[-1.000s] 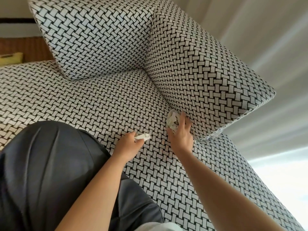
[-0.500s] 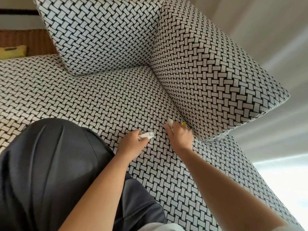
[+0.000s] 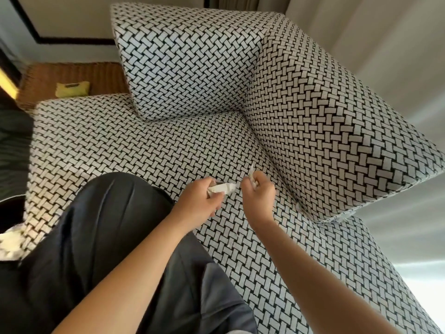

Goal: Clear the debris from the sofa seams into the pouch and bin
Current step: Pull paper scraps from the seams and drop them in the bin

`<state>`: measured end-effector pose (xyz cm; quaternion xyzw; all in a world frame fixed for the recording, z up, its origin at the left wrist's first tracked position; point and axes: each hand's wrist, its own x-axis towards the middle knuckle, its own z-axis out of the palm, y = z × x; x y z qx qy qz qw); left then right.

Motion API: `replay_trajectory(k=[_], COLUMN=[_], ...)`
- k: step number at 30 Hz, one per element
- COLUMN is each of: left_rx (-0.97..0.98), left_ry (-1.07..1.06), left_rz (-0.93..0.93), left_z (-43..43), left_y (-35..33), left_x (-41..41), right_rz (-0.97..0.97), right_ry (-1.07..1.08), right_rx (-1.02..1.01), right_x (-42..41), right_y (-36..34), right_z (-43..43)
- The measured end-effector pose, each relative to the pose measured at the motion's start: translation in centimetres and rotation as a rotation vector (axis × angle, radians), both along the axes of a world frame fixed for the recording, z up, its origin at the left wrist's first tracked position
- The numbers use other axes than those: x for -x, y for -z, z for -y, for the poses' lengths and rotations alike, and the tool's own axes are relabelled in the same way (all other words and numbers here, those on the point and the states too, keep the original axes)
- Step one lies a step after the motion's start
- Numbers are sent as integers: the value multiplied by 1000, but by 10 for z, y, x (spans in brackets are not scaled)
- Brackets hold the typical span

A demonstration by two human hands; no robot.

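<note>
hidden: your right hand (image 3: 258,189) curls round a pale scrap (image 3: 251,175), only its tip shows | your left hand (image 3: 199,197) covers one end of the white wrapper (image 3: 222,188) | cut off: crumpled white stuff (image 3: 9,242) at the left edge | too small: yellow pouch (image 3: 72,88), open or closed unclear

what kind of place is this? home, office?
Indoors, probably a living room or hotel-style lounge: a black-and-white woven-pattern sofa with loose cushions, pale curtains on the right, and a brown woven surface with a yellow pouch on it. The left hand and right hand each hold a paper scrap.
</note>
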<state>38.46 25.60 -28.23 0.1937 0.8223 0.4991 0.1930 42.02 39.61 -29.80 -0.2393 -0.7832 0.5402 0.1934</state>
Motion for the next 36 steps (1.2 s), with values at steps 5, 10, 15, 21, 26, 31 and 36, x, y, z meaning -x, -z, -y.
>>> replay_trajectory(k=[5,10,15,21,26,31,36], left_rx=[-130,-245,-329,-355,-445,-472,-392], left_ry=[-123,-292,-466,-701,-972,-1201,-1335], left_rz=[-20,0,58,178,289,362,406], left_z=[53,111,176,257,317,359,380], left_y=[-40,-65,-68,-47,-12,35,68], left_x=[16,33,39,38,35,42,70], right_rz=[-46,6,18,177,309,421,519], right_ry=[-128,-347,-514,-600,-668,-739,-832], right_rx=[63,116,175,373,328,255,284], right_x=[29,55,76,97,115,136,156], right_y=[-46,-91,-108,-89,-56,-16,22], right_z=[41,88,149,233,298,353,398])
